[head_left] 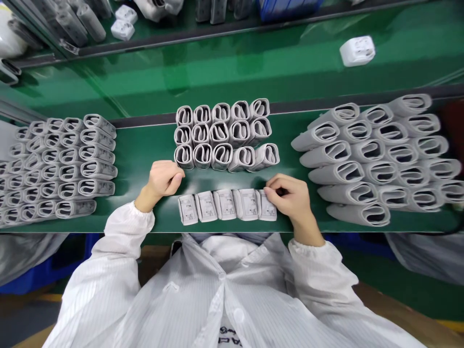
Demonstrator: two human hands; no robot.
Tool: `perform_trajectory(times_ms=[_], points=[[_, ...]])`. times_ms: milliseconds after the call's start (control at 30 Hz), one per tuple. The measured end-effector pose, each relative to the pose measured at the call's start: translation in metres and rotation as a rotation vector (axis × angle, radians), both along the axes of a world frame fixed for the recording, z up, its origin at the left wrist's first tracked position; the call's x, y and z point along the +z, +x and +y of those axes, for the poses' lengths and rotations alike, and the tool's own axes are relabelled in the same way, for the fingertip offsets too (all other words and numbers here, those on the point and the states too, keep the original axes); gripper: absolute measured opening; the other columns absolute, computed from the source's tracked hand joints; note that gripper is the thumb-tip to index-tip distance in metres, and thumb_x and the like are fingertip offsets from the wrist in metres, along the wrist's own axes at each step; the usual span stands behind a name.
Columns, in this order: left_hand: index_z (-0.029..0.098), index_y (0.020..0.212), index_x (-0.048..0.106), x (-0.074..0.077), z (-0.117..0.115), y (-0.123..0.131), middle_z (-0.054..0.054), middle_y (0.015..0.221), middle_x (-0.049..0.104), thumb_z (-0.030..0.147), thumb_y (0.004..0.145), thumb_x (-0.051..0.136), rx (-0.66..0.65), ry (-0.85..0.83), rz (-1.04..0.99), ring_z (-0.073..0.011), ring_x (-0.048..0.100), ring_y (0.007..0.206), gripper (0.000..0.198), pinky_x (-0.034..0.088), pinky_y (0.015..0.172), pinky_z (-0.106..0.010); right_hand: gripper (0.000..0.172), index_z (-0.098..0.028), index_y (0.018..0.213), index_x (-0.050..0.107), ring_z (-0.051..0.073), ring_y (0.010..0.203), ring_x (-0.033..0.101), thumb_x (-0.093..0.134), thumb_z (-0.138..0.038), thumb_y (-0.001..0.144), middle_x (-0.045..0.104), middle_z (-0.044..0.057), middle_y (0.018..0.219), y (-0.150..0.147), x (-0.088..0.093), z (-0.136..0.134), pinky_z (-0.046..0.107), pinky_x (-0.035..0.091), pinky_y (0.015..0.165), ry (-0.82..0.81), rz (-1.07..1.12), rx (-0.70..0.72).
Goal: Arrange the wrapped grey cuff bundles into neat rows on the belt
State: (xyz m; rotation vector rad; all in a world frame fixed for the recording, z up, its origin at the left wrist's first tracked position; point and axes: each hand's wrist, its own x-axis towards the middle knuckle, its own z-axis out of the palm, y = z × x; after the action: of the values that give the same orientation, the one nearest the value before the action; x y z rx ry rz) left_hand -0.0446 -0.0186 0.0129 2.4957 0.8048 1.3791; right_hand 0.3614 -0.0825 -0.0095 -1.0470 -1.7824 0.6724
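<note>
White smock (224, 290), right hand (290, 198) on folded cuff (270, 213)

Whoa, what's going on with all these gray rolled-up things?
A person in a white coat is at a green bench. Their right hand holds the end cuff of a row of flat grey cuffs. Their left hand sits near upright rolled cuffs. More rolled cuffs stand in blocks on both sides.

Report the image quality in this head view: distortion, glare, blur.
Head view: wide-angle distortion bows the green bench edges and stretches the rolled grey cuffs at right; soft glare streaks the upper green belt; the left hand and right hand look fairly sharp.
</note>
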Motion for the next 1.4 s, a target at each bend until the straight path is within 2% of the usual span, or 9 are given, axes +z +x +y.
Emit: perform_trajectory(times_ms=[233, 367, 467, 600, 800, 1000, 1133, 1233, 1400], points=[[0.023, 0.077, 0.075, 0.007, 0.001, -0.007, 0.000, 0.057, 0.068, 0.039, 0.123, 0.040, 0.046, -0.113, 0.234, -0.0138, 0.059, 0.046, 0.059, 0.040, 0.055, -0.031, 0.035, -0.025, 0.071, 0.057, 0.015, 0.054, 0.056, 0.079, -0.017, 0.098, 0.070, -0.001, 0.070, -0.001, -0.001, -0.002, 0.031, 0.040, 0.049, 0.052, -0.004, -0.100], [0.022, 0.073, 0.069, 0.011, -0.002, -0.004, 0.004, 0.049, 0.056, 0.037, 0.119, 0.053, 0.091, -0.104, 0.327, -0.0121, 0.048, 0.042, 0.050, 0.029, 0.053, -0.032, 0.036, -0.026, 0.070, 0.056, 0.016, 0.055, 0.057, 0.078, -0.017, 0.097, 0.069, -0.001, 0.069, 0.000, -0.003, -0.002, 0.032, 0.040, 0.051, 0.051, -0.009, -0.121], [0.023, 0.083, 0.075, 0.013, -0.005, -0.002, 0.007, 0.047, 0.048, 0.039, 0.115, 0.059, 0.165, -0.147, 0.333, -0.0118, 0.044, 0.042, 0.039, 0.028, 0.054, -0.031, 0.037, -0.026, 0.069, 0.056, 0.017, 0.055, 0.058, 0.077, -0.019, 0.098, 0.070, 0.000, 0.070, 0.000, -0.003, -0.003, 0.034, 0.039, 0.051, 0.018, -0.018, -0.129], [0.024, 0.092, 0.081, 0.016, -0.006, -0.002, 0.006, 0.049, 0.050, 0.040, 0.115, 0.057, 0.177, -0.286, 0.337, -0.0129, 0.047, 0.045, 0.037, 0.032, 0.058, -0.031, 0.039, -0.027, 0.067, 0.057, 0.019, 0.056, 0.059, 0.077, -0.026, 0.101, 0.070, 0.001, 0.069, 0.002, -0.003, -0.005, 0.037, 0.041, 0.052, -0.047, -0.034, -0.135], [0.023, 0.079, 0.076, 0.018, -0.007, 0.004, 0.001, 0.055, 0.058, 0.042, 0.110, 0.060, 0.211, -0.430, 0.454, -0.0161, 0.050, 0.050, 0.039, 0.024, 0.060, -0.035, 0.048, -0.028, 0.064, 0.055, 0.020, 0.055, 0.056, 0.076, -0.042, 0.104, 0.064, 0.002, 0.064, 0.004, -0.002, -0.005, 0.040, 0.041, 0.053, -0.125, -0.078, -0.164], [0.023, 0.070, 0.061, 0.022, -0.008, 0.009, 0.007, 0.049, 0.044, 0.038, 0.107, 0.064, 0.079, -0.564, 0.289, -0.0106, 0.039, 0.046, 0.040, 0.031, 0.056, -0.029, 0.046, -0.027, 0.066, 0.053, 0.019, 0.056, 0.054, 0.075, -0.035, 0.105, 0.062, 0.001, 0.064, 0.004, 0.001, -0.006, 0.040, 0.039, 0.054, -0.116, -0.085, -0.156], [0.022, 0.075, 0.067, 0.031, -0.008, 0.009, 0.010, 0.048, 0.042, 0.038, 0.101, 0.075, -0.109, -0.746, 0.172, -0.0081, 0.037, 0.044, 0.032, 0.034, 0.054, -0.025, 0.046, -0.027, 0.067, 0.051, 0.018, 0.056, 0.051, 0.074, -0.032, 0.107, 0.058, 0.000, 0.064, 0.004, -0.001, -0.006, 0.039, 0.038, 0.055, -0.093, -0.062, -0.184], [0.021, 0.083, 0.073, 0.036, -0.007, 0.006, 0.011, 0.047, 0.043, 0.033, 0.096, 0.081, -0.233, -0.865, 0.129, -0.0074, 0.038, 0.044, 0.019, 0.036, 0.053, -0.024, 0.051, -0.027, 0.066, 0.049, 0.018, 0.055, 0.049, 0.076, -0.038, 0.108, 0.056, 0.000, 0.062, 0.005, -0.003, -0.005, 0.040, 0.036, 0.054, -0.102, -0.057, -0.232], [0.020, 0.086, 0.077, 0.037, -0.004, 0.004, 0.011, 0.048, 0.043, 0.024, 0.088, 0.076, -0.307, -0.976, 0.071, -0.0070, 0.036, 0.044, 0.004, 0.033, 0.051, -0.023, 0.055, -0.028, 0.065, 0.048, 0.019, 0.055, 0.046, 0.076, -0.047, 0.108, 0.052, 0.000, 0.060, 0.005, -0.006, -0.005, 0.041, 0.034, 0.054, -0.127, -0.057, -0.282]])
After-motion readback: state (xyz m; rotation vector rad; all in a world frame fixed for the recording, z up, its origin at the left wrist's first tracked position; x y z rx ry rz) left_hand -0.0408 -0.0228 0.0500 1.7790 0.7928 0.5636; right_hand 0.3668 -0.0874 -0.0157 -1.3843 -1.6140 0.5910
